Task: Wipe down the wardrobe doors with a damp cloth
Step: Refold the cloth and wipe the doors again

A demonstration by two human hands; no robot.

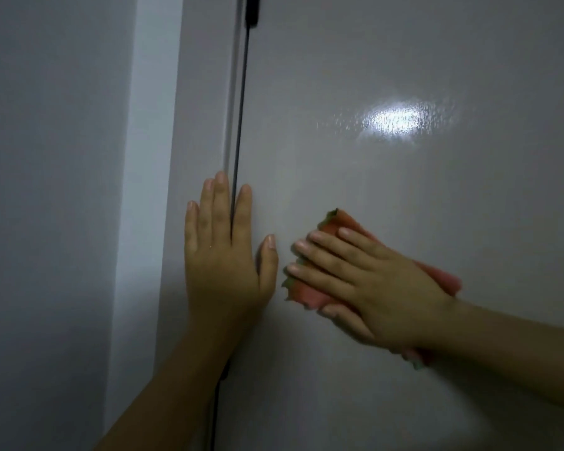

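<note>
Two hands flat on door [372, 190]: R [372, 284] w/ cloth [310, 294], L [222, 252] bare

Your left hand [223, 255] and right hand [365, 281] are both bare, with short, unpainted nails. No rings, watch or bracelet show. Behind each hand your forearm is uncovered, with no sleeve reaching the wrist.

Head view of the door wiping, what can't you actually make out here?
- Cloth: mostly covered by the right hand; its full shape and dampness can't be judged.
- Door gap: its middle stretch is hidden behind the left hand and forearm.
- Black handle: cut off by the top edge.
- Door: its edges run out of frame; dim light and glare hide any dirt.
</note>
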